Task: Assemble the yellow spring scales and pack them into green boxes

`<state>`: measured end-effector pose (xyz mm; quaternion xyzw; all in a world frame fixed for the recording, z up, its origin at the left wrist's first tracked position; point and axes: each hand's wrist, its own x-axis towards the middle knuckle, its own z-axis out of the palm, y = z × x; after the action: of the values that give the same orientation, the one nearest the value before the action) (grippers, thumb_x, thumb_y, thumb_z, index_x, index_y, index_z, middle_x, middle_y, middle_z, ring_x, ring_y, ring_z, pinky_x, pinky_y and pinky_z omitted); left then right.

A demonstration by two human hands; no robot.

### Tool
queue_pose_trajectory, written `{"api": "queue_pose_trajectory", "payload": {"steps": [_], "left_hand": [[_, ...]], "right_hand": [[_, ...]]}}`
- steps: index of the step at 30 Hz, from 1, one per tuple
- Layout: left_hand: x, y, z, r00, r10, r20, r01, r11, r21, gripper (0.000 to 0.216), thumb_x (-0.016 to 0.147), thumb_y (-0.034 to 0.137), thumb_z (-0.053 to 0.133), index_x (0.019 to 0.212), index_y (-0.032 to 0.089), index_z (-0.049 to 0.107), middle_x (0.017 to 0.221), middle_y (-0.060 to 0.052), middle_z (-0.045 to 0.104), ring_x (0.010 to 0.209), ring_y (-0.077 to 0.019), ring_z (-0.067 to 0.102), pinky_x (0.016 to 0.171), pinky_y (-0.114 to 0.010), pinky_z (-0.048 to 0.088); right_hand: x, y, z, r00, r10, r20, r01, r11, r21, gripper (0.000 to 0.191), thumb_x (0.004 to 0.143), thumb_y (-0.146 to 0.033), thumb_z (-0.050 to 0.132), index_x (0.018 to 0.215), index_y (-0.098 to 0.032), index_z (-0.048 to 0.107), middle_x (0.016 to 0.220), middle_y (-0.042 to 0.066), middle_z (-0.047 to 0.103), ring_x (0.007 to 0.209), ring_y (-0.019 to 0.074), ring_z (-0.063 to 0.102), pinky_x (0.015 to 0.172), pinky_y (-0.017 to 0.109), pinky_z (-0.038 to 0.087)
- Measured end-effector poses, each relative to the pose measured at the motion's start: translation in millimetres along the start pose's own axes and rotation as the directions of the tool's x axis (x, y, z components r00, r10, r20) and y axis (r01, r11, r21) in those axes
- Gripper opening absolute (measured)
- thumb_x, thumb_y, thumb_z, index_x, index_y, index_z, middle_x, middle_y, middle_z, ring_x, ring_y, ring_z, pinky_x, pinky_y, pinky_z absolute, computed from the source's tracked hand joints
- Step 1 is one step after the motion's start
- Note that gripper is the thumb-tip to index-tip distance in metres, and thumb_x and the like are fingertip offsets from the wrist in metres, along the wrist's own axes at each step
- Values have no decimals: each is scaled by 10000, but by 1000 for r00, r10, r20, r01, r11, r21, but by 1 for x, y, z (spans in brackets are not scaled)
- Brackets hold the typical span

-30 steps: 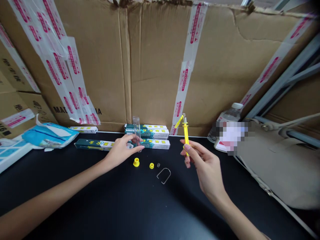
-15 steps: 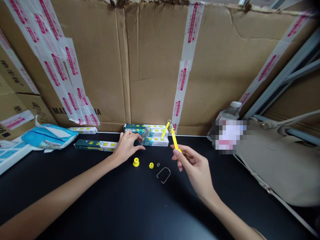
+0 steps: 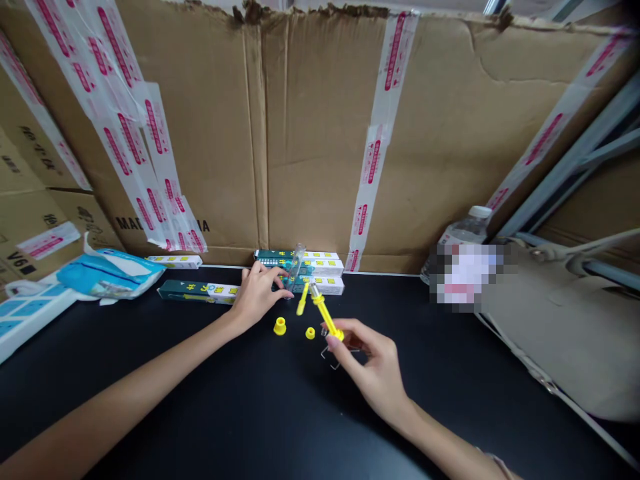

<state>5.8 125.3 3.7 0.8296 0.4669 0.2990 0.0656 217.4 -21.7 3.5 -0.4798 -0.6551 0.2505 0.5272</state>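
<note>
In the head view, my left hand [image 3: 259,291] has its thumb and fingers closed around a clear tube [image 3: 297,261] standing upright on the black table. My right hand [image 3: 371,360] pinches the lower end of a slim yellow rod [image 3: 327,315], tilted up toward the tube. At the rod's upper end is a metal tip, and a smaller yellow piece [image 3: 302,300] hangs beside it. Two yellow collars, a larger one [image 3: 280,326] and a smaller one [image 3: 311,333], lie in front of the tube. A bent wire loop [image 3: 330,361] is partly hidden behind my right fingers.
Printed narrow boxes [image 3: 327,264] lie along the back, with another box [image 3: 175,290] left of my hand. Tall cardboard [image 3: 320,153] walls off the rear. A blue packet [image 3: 107,270] lies left; a plastic bottle [image 3: 470,230] and a beige bag [image 3: 565,327] stand right.
My right hand has moved left and down, bringing the yellow rod close to the clear tube and over the wire loop. The tube is now more upright in my left hand.
</note>
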Motion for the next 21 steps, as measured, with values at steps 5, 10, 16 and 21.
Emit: {"api": "queue_pose_trajectory", "payload": {"steps": [5, 10, 16, 21], "left_hand": [[-2, 3, -1, 999, -5, 46, 4, 1000, 22, 235, 859, 402, 696, 990, 206, 701, 850, -23, 700, 1005, -276, 555, 920, -456, 362], [-4, 8, -2, 996, -9, 87, 6, 999, 32, 274, 860, 424, 688, 976, 175, 687, 929, -40, 688, 1042, -264, 591, 971, -501, 388], [0, 15, -7, 978, 66, 197, -64, 998, -17, 249, 910, 396, 646, 977, 157, 661, 993, -52, 682, 983, -227, 633, 910, -455, 487], [13, 19, -3, 926, 171, 337, -136, 983, -125, 227, 938, 352, 625, 1018, 140, 651, 1004, -51, 683, 888, -191, 667, 819, -399, 554]], "right_hand": [[-7, 0, 11, 980, -148, 134, 159, 984, -77, 131, 881, -262, 640, 939, -165, 705, 727, 38, 681, 556, 139, 581, 520, 241, 479], [-9, -4, 10, 956, -220, 192, 242, 965, -99, 114, 875, -241, 636, 929, -163, 699, 671, 21, 657, 515, 129, 565, 494, 232, 456], [-9, -5, 8, 916, -285, 282, 321, 943, -89, 125, 879, -234, 604, 943, -172, 692, 651, 13, 643, 504, 128, 543, 508, 244, 439], [-10, -6, 9, 801, -428, 418, 492, 869, -53, 169, 872, -211, 559, 978, -169, 683, 682, 27, 684, 530, 139, 561, 533, 258, 450]]}}
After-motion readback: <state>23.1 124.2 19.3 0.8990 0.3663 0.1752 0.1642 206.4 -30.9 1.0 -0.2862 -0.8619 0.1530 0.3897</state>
